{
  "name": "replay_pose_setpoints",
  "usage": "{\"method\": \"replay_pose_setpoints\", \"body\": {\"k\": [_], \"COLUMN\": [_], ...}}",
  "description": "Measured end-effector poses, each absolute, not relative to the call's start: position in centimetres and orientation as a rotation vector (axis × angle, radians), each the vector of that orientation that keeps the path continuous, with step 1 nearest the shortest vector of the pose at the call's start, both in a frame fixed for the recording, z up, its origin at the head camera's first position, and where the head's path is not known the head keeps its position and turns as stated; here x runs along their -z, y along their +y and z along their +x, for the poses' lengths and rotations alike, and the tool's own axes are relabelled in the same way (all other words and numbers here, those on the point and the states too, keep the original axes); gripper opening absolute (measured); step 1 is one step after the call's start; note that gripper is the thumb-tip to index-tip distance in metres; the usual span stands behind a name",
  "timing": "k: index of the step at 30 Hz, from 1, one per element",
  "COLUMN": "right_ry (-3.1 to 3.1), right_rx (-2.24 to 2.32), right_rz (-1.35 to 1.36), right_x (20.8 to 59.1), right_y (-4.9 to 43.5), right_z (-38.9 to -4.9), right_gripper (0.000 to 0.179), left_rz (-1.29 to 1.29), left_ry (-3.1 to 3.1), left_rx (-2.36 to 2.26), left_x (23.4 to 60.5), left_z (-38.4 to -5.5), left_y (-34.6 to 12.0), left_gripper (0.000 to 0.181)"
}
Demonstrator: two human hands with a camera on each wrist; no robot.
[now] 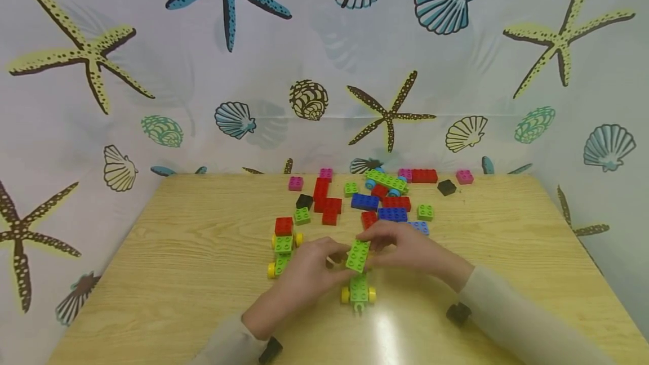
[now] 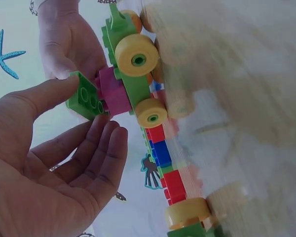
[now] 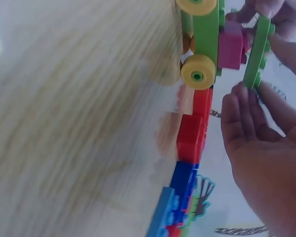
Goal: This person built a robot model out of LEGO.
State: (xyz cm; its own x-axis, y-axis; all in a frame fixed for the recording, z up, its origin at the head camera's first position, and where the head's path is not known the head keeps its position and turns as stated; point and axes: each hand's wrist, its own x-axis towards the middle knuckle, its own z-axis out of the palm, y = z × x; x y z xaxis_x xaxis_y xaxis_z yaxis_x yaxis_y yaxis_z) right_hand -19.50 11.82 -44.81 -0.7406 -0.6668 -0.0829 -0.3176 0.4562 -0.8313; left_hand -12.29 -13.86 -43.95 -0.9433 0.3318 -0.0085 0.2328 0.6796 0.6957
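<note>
A flat light-green building plate [image 1: 358,256] is held tilted between both hands. My left hand [image 1: 315,268] pinches one side of it, the thumb [image 2: 54,94] on top and fingertips below. My right hand [image 1: 405,248] grips the opposite end with its fingers, as the right wrist view shows. Just under the plate, a magenta brick [image 2: 113,91] sits on a green car base [image 1: 359,290] with yellow wheels [image 3: 198,72]. In the right wrist view the plate lies very close to the magenta brick's studs; I cannot tell whether they touch.
Left of the hands stands another green wheeled piece [image 1: 283,244] with a red brick [image 1: 284,226] at its far end. Loose bricks lie behind, among them blue bricks [image 1: 365,201], a red brick [image 1: 424,176] and a green car base with blue wheels [image 1: 386,181]. A patterned cloth [image 1: 324,145] hangs behind the table.
</note>
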Motion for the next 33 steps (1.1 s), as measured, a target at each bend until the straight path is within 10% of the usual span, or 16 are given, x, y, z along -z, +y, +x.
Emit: {"method": "replay_pose_setpoints", "body": {"k": [33], "right_ry": [2.522], "right_rx": [0.894], "right_rz": [-0.965], "right_x": [44.2], "right_y": [10.8], "right_z": [-17.6], "right_gripper": [0.062], "left_rz": [0.537], "left_ry": [2.644], "left_rx": [-0.823], "left_x": [45.2], "left_z": [-12.1], "left_y": [-15.3], "left_gripper": [0.082]}}
